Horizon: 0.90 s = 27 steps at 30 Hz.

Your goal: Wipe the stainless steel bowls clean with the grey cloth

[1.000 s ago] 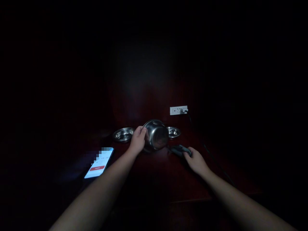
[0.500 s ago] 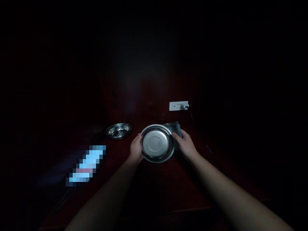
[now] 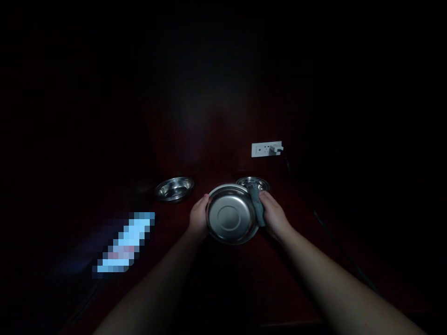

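Head: reddish table [image 3: 275,274], dark room [image 3: 216,93]

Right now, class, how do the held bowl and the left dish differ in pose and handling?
The held bowl is tilted, its ringed centre facing the camera; the left dish sits open side up on the table.
The left grip clasps the held bowl and the right grip holds a cloth at its edge; neither touches the left dish.
Both are round, shiny metal.

Phone [image 3: 126,238] left of bowl [image 3: 229,217], dish [image 3: 242,182] behind bowl.
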### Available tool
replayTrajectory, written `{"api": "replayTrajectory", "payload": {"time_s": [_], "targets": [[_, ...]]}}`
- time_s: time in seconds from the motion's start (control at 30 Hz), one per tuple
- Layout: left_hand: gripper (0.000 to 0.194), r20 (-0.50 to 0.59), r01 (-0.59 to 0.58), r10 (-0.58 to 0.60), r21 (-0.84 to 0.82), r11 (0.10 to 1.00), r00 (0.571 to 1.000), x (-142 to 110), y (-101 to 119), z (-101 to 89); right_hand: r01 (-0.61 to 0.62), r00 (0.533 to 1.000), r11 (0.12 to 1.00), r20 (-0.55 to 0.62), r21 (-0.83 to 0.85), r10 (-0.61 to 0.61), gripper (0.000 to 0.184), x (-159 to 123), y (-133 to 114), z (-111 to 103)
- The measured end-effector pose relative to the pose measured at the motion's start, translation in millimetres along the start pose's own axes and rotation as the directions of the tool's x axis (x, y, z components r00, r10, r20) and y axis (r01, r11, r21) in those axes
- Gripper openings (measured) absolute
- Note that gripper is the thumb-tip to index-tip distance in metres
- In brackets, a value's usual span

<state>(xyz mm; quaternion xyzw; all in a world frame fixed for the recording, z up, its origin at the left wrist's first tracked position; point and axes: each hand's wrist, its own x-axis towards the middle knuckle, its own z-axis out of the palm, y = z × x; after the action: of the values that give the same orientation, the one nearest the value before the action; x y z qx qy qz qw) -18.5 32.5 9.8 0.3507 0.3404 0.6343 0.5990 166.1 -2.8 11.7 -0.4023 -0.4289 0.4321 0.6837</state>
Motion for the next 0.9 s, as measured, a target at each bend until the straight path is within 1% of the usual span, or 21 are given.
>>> {"api": "replayTrajectory", "payload": {"time_s": [0.07, 0.13, 0.2, 0.27, 0.3, 0.37, 0.43, 0.47, 0.53, 0.6, 0.63, 0.67, 0.7, 0.77, 0.83, 0.9], "targets": [[0.039, 0.007, -0.006, 0.006, 0.022, 1.0, 1.0, 0.7, 1.8, -1.5, -0.018, 0.996, 0.999, 0.081, -0.037, 0.021, 0.028, -0.7, -0.1, -0.9], [0.038, -0.006, -0.025, 0.025, 0.055, 0.998, 1.0, 0.9, 4.0, -2.9, -0.022, 0.982, 0.997, 0.183, -0.071, 0.035, 0.029, -1.8, -2.0, -1.1], [0.036, -0.048, -0.06, 0.065, 0.095, 0.994, 0.997, 0.8, 6.1, -3.5, -0.023, 0.965, 0.996, 0.259, -0.088, 0.045, 0.033, -3.7, -4.9, -0.6], [0.034, -0.098, -0.092, 0.106, 0.141, 0.986, 0.989, 1.1, 6.9, -3.4, 0.007, 0.955, 0.995, 0.296, -0.103, 0.024, 0.035, -6.5, -8.1, 0.9], [0.033, -0.118, -0.105, 0.125, 0.159, 0.982, 0.985, 1.6, 6.5, -3.1, 0.041, 0.954, 0.992, 0.301, -0.117, -0.004, 0.035, -8.3, -9.9, 1.7], [0.03, -0.123, -0.136, 0.158, 0.172, 0.976, 0.98, 3.2, 4.1, -2.5, 0.149, 0.956, 0.974, 0.278, -0.173, -0.097, 0.032, -12.3, -13.8, 2.9], [0.027, -0.088, -0.134, 0.149, 0.157, 0.978, 0.985, 5.0, 0.4, -1.9, 0.303, 0.941, 0.911, 0.238, -0.279, -0.24, 0.028, -16.6, -18.2, 2.2], [0.028, -0.066, -0.101, 0.112, 0.148, 0.984, 0.992, 5.6, -1.3, -1.7, 0.384, 0.92, 0.856, 0.229, -0.347, -0.319, 0.026, -18.6, -20.4, 1.1], [0.033, -0.022, 0.025, -0.022, 0.153, 0.988, 1.0, 5.0, -2.8, -1.1, 0.516, 0.856, 0.718, 0.26, -0.466, -0.447, 0.02, -21.6, -24.2, -2.3], [0.045, 0.041, 0.184, -0.195, 0.19, 0.964, 0.98, 1.6, -0.9, -0.1, 0.606, 0.793, 0.582, 0.35, -0.542, -0.499, 0.017, -22.8, -26.4, -5.6], [0.054, 0.095, 0.258, -0.284, 0.219, 0.941, 0.954, -1.0, 1.3, 0.5, 0.64, 0.765, 0.52, 0.408, -0.566, -0.498, 0.016, -22.8, -26.8, -6.7], [0.064, 0.174, 0.328, -0.378, 0.262, 0.908, 0.909, -3.9, 4.1, 1.1, 0.668, 0.741, 0.463, 0.466, -0.582, -0.484, 0.016, -22.6, -26.9, -7.2], [0.071, 0.226, 0.373, -0.446, 0.302, 0.877, 0.866, -6.9, 7.1, 1.6, 0.692, 0.72, 0.413, 0.521, -0.593, -0.459, 0.017, -22.4, -26.7, -7.1], [0.081, 0.274, 0.43, -0.536, 0.362, 0.827, 0.799, -12.4, 12.9, 2.1, 0.734, 0.679, 0.335, 0.622, -0.591, -0.391, 0.018, -22.7, -26.0, -4.9], [0.083, 0.284, 0.466, -0.576, 0.372, 0.803, 0.767, -16.3, 16.9, 2.0, 0.766, 0.643, 0.296, 0.694, -0.571, -0.324, 0.018, -24.2, -25.7, -1.2], [0.08, 0.289, 0.491, -0.587, 0.343, 0.801, 0.756, -18.5, 18.4, 1.9, 0.783, 0.618, 0.283, 0.742, -0.554, -0.259, 0.017, -26.6, -25.8, 2.8]]}}
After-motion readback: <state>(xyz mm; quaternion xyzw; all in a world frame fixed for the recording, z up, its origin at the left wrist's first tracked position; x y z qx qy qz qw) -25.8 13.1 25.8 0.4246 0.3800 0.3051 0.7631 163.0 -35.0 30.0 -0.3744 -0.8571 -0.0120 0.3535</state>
